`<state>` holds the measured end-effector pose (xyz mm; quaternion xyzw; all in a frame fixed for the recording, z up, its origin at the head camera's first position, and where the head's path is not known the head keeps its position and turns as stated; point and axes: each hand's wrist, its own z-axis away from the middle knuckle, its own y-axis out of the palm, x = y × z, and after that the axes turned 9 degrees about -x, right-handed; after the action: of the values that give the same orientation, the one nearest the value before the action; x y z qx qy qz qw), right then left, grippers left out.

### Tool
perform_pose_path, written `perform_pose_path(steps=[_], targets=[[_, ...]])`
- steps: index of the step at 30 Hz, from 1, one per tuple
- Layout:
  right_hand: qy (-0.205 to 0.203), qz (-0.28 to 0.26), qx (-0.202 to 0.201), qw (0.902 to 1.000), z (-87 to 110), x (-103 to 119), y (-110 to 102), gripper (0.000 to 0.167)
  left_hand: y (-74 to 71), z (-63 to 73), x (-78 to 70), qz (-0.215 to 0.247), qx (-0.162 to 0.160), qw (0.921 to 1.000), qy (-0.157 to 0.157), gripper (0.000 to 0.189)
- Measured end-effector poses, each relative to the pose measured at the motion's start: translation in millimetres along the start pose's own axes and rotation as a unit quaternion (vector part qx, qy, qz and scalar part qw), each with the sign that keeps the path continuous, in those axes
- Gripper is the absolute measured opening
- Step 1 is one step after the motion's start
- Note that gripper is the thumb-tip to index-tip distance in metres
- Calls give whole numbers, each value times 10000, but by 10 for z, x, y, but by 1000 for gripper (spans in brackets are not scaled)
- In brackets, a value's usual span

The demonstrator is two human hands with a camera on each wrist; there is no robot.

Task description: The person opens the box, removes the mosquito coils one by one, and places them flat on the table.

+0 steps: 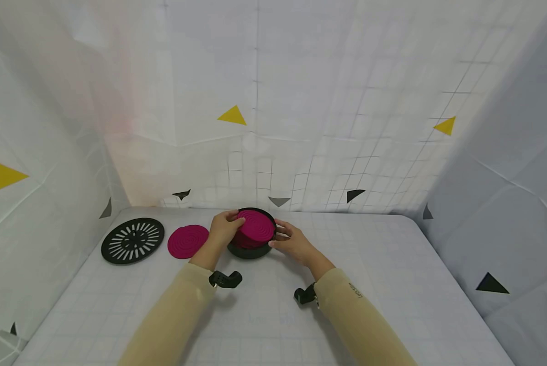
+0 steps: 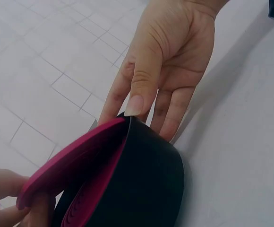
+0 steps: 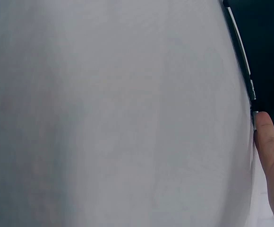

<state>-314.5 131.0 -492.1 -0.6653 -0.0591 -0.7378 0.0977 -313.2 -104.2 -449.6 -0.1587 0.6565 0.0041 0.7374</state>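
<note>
White grid-marked sheet backdrop (image 1: 310,76): fills the upper half of the head view.
White table (image 1: 273,335): spans the lower half.
Pale yellow sleeves (image 1: 168,315): rise from the bottom edge toward the centre.
Flat black round plate with radial slots (image 1: 137,240): far left of the frame, lying apart from the hands.
Deep black round holder (image 1: 250,252): centre of the frame, its mouth facing up and toward the head camera; whether it stands level or tipped I cannot tell. Another pink layer shows inside in the left wrist view.
Right hand (image 1: 296,246): just right of the holder, fingers spread and mostly straight, thumb tip at the rim.
Left hand (image 1: 221,231): left of the holder, narrowed in a pinch on the disc's edge.
Bright pink ringed disc, rubbery-looking (image 1: 257,227): at the holder's mouth, ringed face toward the head camera. Being round, it has no long axis — it slants, the pinched edge lifted, the opposite edge by the rim near the right thumb.
Loose pink ringed disc (image 1: 188,242): flat, left of centre.
Step in hand: apparently guiding the disc at the mouth; inward or outward, I cannot tell.
Next move: calls for a steady holder and the disc's edge kept free of the rim.
</note>
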Motion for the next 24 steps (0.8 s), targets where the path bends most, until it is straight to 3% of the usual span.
perform_pose_path(steps=[11, 24], targets=[[99, 67, -34, 9999, -57, -34, -2, 80, 28, 22, 39, 631, 37, 9976, -267, 47], [91, 162, -45, 9998, -37, -16, -6, 79, 47, 33, 63, 552, 7, 9983, -198, 51]])
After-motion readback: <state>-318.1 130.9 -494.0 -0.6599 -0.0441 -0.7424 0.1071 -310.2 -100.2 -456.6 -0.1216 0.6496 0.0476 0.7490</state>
